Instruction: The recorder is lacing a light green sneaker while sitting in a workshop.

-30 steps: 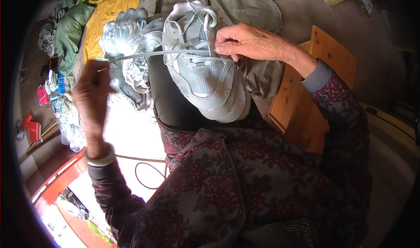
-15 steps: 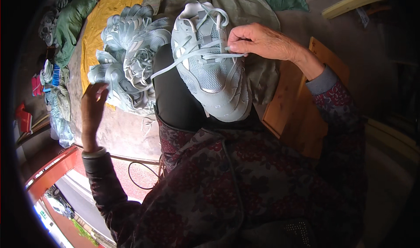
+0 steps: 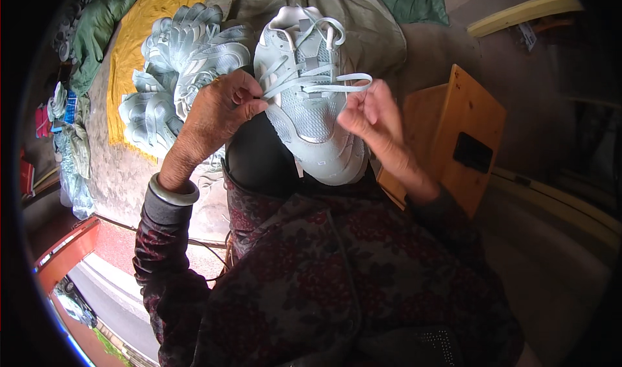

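A pale grey-blue sneaker (image 3: pixel 317 127) rests on my lap, toe toward me, with flat pale shoelaces (image 3: pixel 301 80) running across its tongue. On the shoe's left side my left hand (image 3: pixel 223 104) pinches one lace between thumb and forefinger. A loop of lace sticks out past the right side. My right hand (image 3: pixel 377 117) has its curled fingers at the end of this loop, slightly blurred, and seems to grip it. The tips of those fingers are partly hidden. Both hands are apart from the shoe's upper.
Several similar sneakers (image 3: pixel 194 49) lie piled at the left, beside a yellow cloth (image 3: pixel 133 56). A wooden stool or box (image 3: pixel 453 134) stands at my right, with a dark phone-like slab (image 3: pixel 472 152) on it. Green sacking (image 3: pixel 103 30) and plastic bags (image 3: pixel 79 179) lie farther left.
My left hand has come in from the left and taken hold of a lace. My right hand has moved down and right, and a lace loop now extends from the shoe beside it.
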Demonstrator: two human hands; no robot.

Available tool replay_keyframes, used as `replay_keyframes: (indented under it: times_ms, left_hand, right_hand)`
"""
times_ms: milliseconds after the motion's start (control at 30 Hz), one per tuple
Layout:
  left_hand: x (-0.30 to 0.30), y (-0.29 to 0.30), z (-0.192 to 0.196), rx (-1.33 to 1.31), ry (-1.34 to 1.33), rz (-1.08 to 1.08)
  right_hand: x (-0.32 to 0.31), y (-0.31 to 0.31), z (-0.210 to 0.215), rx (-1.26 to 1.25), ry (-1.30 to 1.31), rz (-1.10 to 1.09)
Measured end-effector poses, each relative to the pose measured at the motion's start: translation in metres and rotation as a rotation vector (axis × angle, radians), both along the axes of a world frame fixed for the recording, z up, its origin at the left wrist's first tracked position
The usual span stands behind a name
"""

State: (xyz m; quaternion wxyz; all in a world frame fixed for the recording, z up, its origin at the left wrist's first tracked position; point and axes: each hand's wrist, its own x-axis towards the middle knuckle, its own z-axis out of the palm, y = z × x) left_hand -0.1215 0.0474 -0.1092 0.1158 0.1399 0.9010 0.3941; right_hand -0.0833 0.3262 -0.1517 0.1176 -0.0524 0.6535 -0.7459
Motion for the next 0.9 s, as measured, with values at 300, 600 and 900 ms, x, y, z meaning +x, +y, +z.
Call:
replay_keyframes:
  times_ms: [300, 600, 900]
  left_hand:
    - [-0.005, -0.014, 0.008, 0.385, -0.320, -0.026]
    - [-0.011, -0.091, 0.013, 0.319, -0.152, 0.241]
    - [-0.002, -0.112, 0.030, 0.487, -0.161, 0.237]
  right_hand:
    - [0.035, -0.022, 0.001, 0.741, 0.848, 0.029]
    - [0.039, -0.023, -0.014, 0.772, 0.888, 0.007]
    - [0.038, -0.024, -0.015, 0.729, 0.878, 0.016]
